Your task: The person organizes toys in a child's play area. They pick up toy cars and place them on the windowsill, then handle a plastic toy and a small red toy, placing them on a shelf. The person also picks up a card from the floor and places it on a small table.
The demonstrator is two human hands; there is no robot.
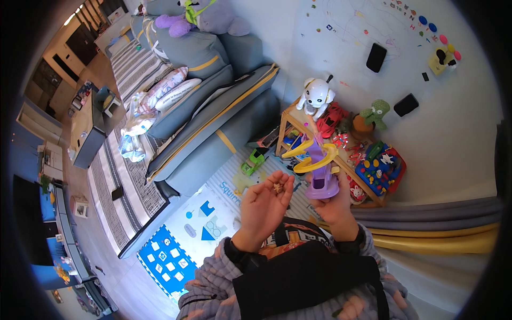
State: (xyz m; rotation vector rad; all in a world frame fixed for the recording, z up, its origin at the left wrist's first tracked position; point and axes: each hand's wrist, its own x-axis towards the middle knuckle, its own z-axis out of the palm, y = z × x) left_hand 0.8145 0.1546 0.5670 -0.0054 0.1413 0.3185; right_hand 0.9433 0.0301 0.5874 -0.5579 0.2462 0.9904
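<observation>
My left hand (265, 207) is turned palm up and cupped, its fingers bent around a small tan, roughly star-shaped piece (278, 188). What kind of thing that piece is, I cannot make out. Beside it, my right hand (337, 209) grips a purple toy tower (322, 186) near its base and holds it upright. A yellow spiral slide (305, 166) winds around the tower's upper part. The two hands are close together, with a small gap between the left fingers and the toy. Part of the right hand's fingers is hidden behind the tower.
Beyond my hands, a wooden toy shelf (284, 129) carries a white robot dog (316, 97), a green cactus toy (376, 113) and a red-rimmed bin (401, 172). A green toy car (253, 161) sits on the play mat (194, 218). The grey sofa (205, 154) stands to the left.
</observation>
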